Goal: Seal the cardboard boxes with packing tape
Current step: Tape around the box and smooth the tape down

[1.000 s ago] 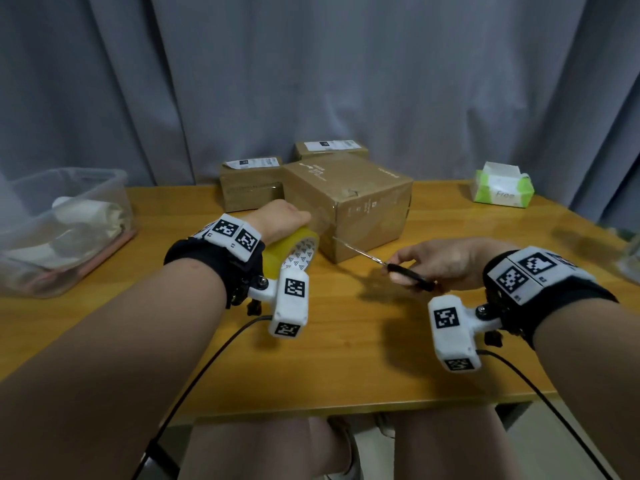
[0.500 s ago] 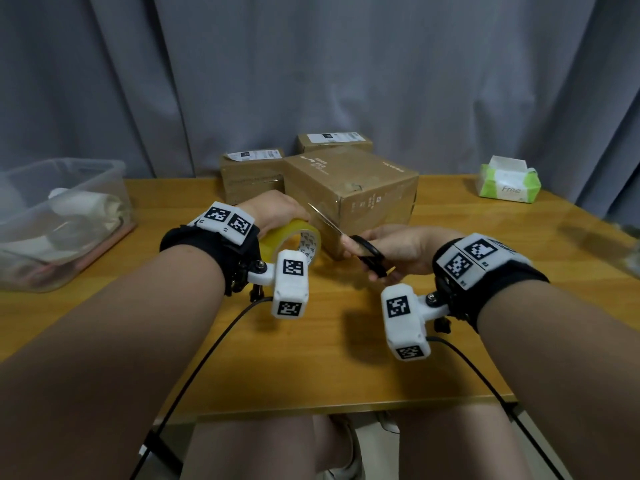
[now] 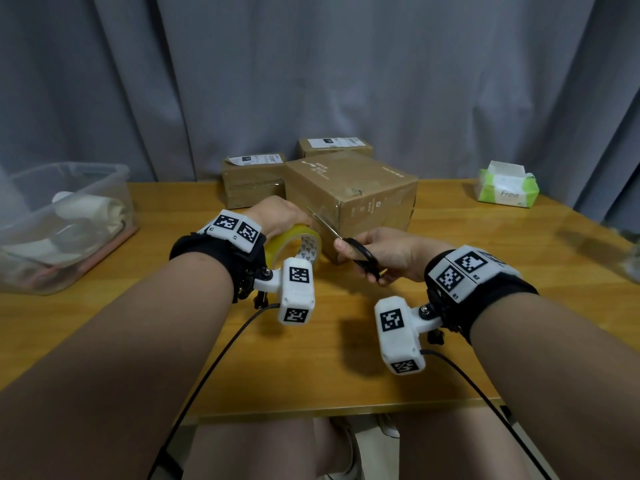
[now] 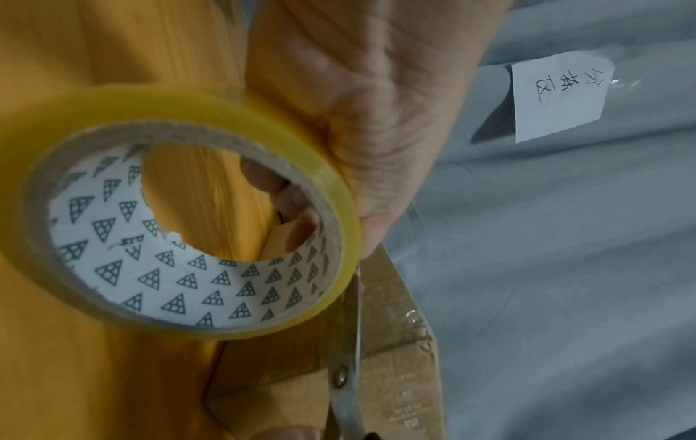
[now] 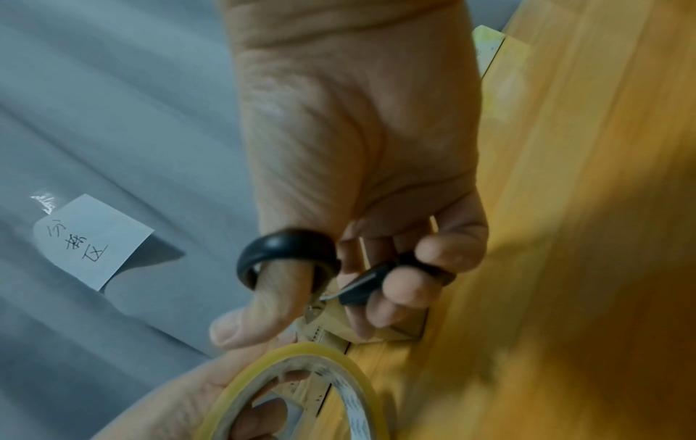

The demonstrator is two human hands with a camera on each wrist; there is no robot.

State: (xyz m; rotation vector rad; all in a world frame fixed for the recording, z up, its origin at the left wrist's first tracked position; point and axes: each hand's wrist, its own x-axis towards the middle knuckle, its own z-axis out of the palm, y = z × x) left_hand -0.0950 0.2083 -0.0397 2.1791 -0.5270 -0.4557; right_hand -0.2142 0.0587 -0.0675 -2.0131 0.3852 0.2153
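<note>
A large brown cardboard box (image 3: 349,188) stands at the middle of the wooden table (image 3: 485,251). My left hand (image 3: 280,216) grips a yellow roll of packing tape (image 3: 294,247) (image 4: 196,226) just left of the box's near corner, fingers through its core. My right hand (image 3: 384,251) (image 5: 357,178) holds black-handled scissors (image 3: 360,254) (image 5: 290,256), thumb in one loop. The blades (image 3: 323,223) (image 4: 346,342) point up-left between the roll and the box. Whether tape runs from roll to box is not visible.
Two smaller brown boxes with white labels (image 3: 254,180) (image 3: 334,147) sit behind the large one. A clear plastic tub (image 3: 59,223) stands at the left, a green-and-white tissue pack (image 3: 507,188) at the back right. A grey curtain (image 3: 311,64) hangs behind.
My right hand has carried the scissors from the right toward the tape roll, and the blades now point up beside the roll. The left hand with the roll has hardly shifted.
</note>
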